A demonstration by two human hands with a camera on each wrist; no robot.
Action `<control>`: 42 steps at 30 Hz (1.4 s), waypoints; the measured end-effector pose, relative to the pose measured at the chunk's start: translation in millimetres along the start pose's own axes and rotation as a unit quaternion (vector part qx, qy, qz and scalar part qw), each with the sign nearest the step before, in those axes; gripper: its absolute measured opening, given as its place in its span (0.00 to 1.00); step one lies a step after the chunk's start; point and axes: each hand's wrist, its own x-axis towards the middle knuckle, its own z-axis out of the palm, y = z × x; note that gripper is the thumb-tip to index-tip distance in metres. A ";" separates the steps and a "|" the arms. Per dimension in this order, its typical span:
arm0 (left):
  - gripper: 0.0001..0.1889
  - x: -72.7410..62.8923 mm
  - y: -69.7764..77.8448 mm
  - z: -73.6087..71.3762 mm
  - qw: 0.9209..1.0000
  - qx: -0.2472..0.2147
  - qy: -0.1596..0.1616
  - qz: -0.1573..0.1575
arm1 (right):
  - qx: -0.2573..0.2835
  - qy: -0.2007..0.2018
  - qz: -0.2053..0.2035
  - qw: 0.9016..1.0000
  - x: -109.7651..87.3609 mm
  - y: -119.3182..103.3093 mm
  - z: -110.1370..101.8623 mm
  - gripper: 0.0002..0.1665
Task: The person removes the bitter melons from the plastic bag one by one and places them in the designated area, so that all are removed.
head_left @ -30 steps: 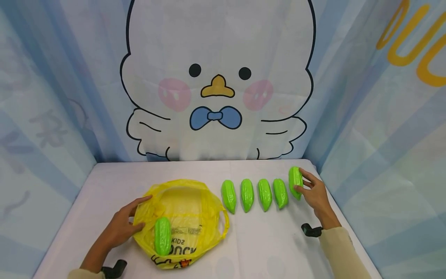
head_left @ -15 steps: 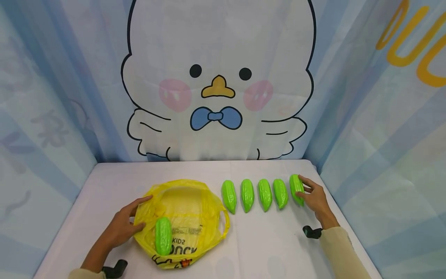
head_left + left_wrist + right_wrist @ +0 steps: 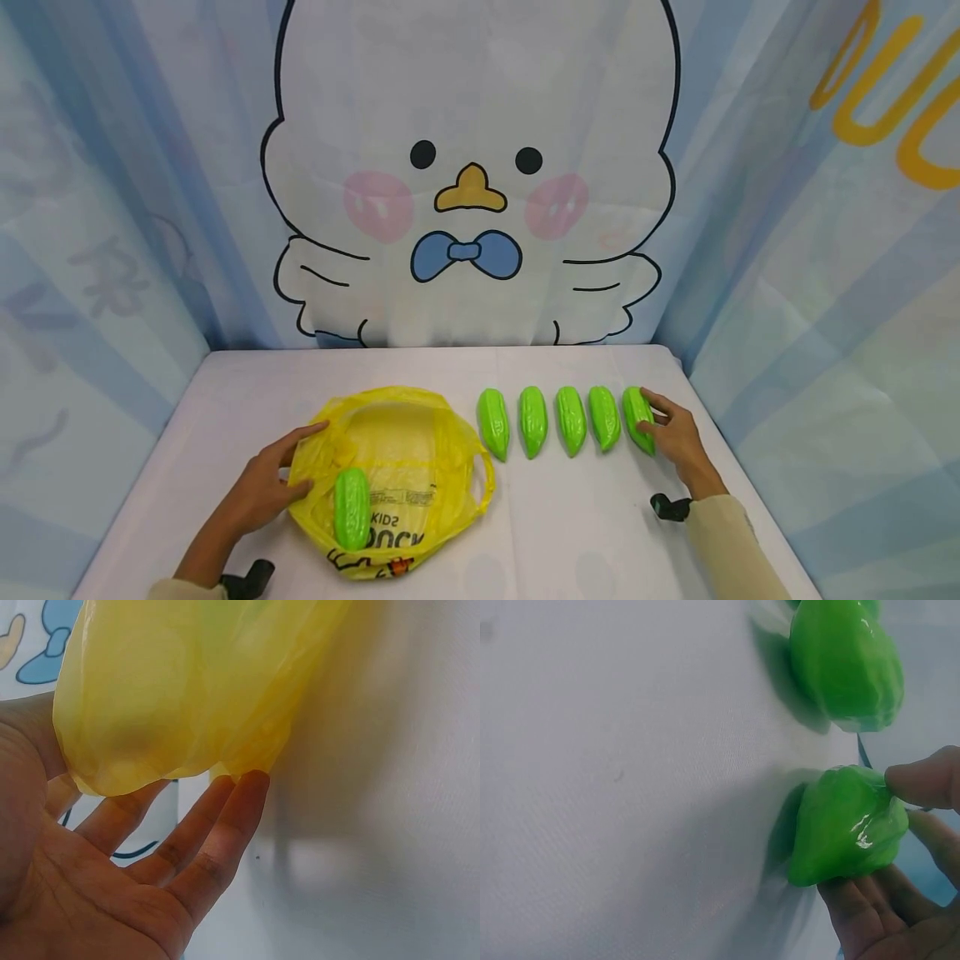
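Note:
My right hand [image 3: 678,432] pinches a shiny, ridged green cucumber-shaped piece [image 3: 637,419] between thumb and fingers at the right end of a row. The right wrist view shows its end [image 3: 847,825] close over the white surface, with the thumb on one side and fingers beneath. My left hand [image 3: 258,487] is at the left side of a yellow plastic bag [image 3: 405,454] lying with its mouth wide. Thumb and forefinger are spread over the bag's edge. In the left wrist view the fingers [image 3: 199,874] are fairly straight, and the yellow film [image 3: 165,690] hides some tips.
Several like green pieces [image 3: 570,421] stand in line between the bag and my right hand. Another green piece [image 3: 352,508] lies in the mouth of the bag. Printed curtains [image 3: 465,308] enclose the white table [image 3: 547,533] at the back and sides.
My right hand has brought its green piece down and toward me, into line with the others. The left hand and the bag have stayed in place.

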 end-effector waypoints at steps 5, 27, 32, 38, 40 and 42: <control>0.45 0.1 -0.2 0.1 1.000 -0.002 -0.001 0.001 | 0.001 -0.005 0.004 1.000 0.9 2.0 -0.7 0.45; 0.45 2.6 -1.1 1.5 1.000 -0.004 -0.004 0.002 | -0.009 0.071 -0.056 0.996 -15.0 -22.6 -0.2 0.45; 0.46 1.7 -0.6 1.2 1.000 -0.002 -0.004 0.005 | 0.022 0.065 -0.094 0.993 -23.3 -37.3 4.9 0.45; 0.46 1.4 -0.9 1.1 1.000 -0.004 -0.004 0.004 | 0.038 0.044 -0.129 0.990 -34.3 -51.7 13.0 0.45; 0.46 1.6 -1.1 1.1 1.000 -0.003 -0.003 0.003 | 0.042 0.036 -0.133 0.990 -37.2 -56.9 16.7 0.45; 0.46 2.0 -1.6 1.0 1.000 -0.003 -0.003 0.002 | 0.045 0.030 -0.136 0.989 -39.6 -62.0 21.5 0.45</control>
